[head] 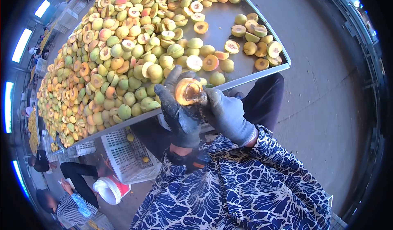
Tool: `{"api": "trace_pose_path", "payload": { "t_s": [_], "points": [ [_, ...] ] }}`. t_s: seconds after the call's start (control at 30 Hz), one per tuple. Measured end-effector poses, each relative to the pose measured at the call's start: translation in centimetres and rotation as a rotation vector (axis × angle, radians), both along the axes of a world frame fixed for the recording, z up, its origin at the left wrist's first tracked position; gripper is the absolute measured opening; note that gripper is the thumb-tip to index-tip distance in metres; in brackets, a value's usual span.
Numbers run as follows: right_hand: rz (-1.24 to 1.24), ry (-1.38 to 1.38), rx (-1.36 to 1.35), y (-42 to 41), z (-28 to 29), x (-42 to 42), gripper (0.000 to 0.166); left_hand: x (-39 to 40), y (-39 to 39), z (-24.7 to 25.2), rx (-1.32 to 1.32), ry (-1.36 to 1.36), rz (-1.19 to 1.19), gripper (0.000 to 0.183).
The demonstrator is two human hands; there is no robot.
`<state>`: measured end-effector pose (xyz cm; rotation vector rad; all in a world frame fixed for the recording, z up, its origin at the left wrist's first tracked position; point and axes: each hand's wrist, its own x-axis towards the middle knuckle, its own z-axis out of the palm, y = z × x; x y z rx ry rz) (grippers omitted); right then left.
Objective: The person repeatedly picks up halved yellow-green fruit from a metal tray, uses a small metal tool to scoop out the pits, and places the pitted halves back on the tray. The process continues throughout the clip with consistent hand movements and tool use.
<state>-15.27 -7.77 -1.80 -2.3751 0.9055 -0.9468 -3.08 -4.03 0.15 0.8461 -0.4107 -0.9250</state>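
My left hand (pixel 183 122), in a dark, soiled work glove, holds a halved peach (pixel 180 92) with its orange cut face turned up. My right hand (pixel 225 110) wears a grey coated glove and grips a small pitting tool (pixel 200 97). Its end sits in the hollow at the middle of the cut face; the rest is hidden by my fingers. Just beyond my hands, a large heap of halved and whole-looking yellow-green peaches (pixel 122 49) covers much of a metal-topped table (pixel 216 18). A separate cluster of peach halves (pixel 251 29) lies in the table's right corner.
The table's raised metal rim (pixel 254 78) runs close beyond my hands. Below it stands a white plastic crate (pixel 122 156) with a few fruits inside. A red and white bucket (pixel 115 190) stands beside a seated co-worker (pixel 76 205). Concrete floor (pixel 319 98) stretches to the right.
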Motion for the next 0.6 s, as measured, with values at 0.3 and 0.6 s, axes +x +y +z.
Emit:
{"api": "trace_pose_path", "payload": {
  "t_s": [0.3,0.6],
  "points": [
    [0.006,0.154,0.063,-0.4,-1.8,0.0,0.031,0.7,0.2,-0.9,0.023,-0.005,-0.028,0.078],
    [0.135,0.018,0.164,-0.5,-2.6,0.2,0.026,0.0,-0.2,-1.1,0.118,-0.136,0.049,0.077]
  ]
}}
